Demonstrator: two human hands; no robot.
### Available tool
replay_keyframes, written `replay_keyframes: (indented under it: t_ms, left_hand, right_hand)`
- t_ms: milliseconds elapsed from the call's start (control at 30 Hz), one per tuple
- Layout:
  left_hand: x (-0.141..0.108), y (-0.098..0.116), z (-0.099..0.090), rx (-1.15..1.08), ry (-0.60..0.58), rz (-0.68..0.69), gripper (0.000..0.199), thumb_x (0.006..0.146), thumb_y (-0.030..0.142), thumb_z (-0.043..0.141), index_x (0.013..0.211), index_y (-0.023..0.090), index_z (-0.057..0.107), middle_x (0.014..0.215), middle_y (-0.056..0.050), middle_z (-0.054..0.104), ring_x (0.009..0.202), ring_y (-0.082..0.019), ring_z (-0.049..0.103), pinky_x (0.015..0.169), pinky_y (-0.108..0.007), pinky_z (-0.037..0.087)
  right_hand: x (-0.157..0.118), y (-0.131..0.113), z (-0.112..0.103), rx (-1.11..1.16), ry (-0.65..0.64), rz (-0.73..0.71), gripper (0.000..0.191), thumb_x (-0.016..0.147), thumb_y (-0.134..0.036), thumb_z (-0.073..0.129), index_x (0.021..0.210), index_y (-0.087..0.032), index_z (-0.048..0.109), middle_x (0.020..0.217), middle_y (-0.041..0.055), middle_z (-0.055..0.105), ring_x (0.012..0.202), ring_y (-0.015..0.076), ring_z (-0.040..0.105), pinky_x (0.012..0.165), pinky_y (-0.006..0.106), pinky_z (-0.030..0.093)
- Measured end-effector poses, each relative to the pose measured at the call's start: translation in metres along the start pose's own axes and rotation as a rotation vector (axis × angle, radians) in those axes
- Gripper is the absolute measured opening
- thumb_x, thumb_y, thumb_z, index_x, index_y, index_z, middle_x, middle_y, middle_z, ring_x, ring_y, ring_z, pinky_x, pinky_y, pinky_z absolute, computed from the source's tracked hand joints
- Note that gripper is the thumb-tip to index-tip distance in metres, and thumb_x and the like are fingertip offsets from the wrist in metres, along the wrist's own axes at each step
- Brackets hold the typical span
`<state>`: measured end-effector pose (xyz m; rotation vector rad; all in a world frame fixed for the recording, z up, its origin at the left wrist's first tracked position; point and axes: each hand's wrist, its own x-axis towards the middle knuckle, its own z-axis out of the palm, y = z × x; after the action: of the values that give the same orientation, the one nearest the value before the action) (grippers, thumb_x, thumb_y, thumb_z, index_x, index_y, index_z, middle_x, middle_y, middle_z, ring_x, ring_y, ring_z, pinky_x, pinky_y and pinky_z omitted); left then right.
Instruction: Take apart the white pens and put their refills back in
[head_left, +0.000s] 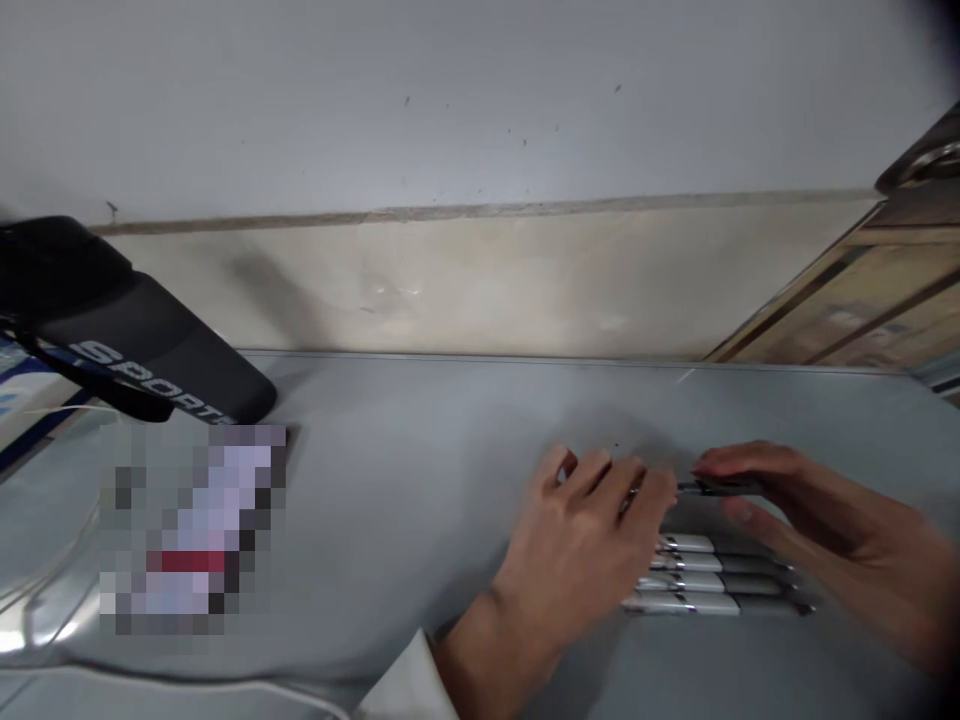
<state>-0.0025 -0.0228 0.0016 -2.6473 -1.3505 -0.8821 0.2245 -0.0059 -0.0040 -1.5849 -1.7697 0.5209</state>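
Several white pens with dark grips (686, 583) lie side by side in a row on the grey table (390, 480), at the right. Beyond the row, a dark pen (709, 488) is held between both hands. My left hand (585, 530) has its curled fingers on the left end of that pen, partly covering the row's left ends. On the pen's right end are the fingers and thumb of my right hand (810, 530). The fingers hide much of the held pen.
A black sports bottle (157, 340) stands at the left, near the wall (480, 280). In front of it lies a blurred-out flat object (210, 520). White cables (180, 683) run along the lower left. Wooden panelling (862, 300) is at the right.
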Motion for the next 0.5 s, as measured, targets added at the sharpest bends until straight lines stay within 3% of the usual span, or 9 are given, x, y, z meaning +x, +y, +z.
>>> replay_keyframes:
  t_ms: [100,333,500]
  left_hand:
    - [0.0,0.0,0.0,0.016,-0.009,0.0,0.017,0.1,0.015,0.043,0.108,0.02,0.057,0.09,0.0,0.065,0.087,-0.016,0.058,0.079,-0.033,0.039]
    - [0.001,-0.001,-0.001,0.033,-0.005,0.017,0.021,0.103,0.022,0.038,0.11,0.021,0.058,0.091,0.0,0.067,0.088,-0.016,0.059,0.08,-0.033,0.039]
    - [0.001,0.0,0.001,0.064,0.027,0.031,0.022,0.104,0.025,0.037,0.109,0.022,0.058,0.091,0.0,0.068,0.089,-0.016,0.059,0.08,-0.033,0.038]
  right_hand:
    - [0.001,0.003,-0.003,0.03,-0.172,0.057,0.035,0.076,-0.062,0.065,0.093,-0.033,0.074,0.09,0.002,0.075,0.077,0.0212,0.072,0.069,0.027,0.06]
    - [-0.001,-0.007,-0.001,0.203,-0.167,0.023,0.031,0.076,-0.053,0.071,0.095,-0.029,0.069,0.098,0.0044,0.072,0.09,0.0213,0.069,0.078,0.026,0.059]
    - [-0.001,-0.008,0.0,0.192,-0.201,0.04,0.034,0.078,-0.055,0.068,0.096,-0.026,0.071,0.091,0.0063,0.072,0.082,0.0232,0.069,0.072,0.032,0.058]
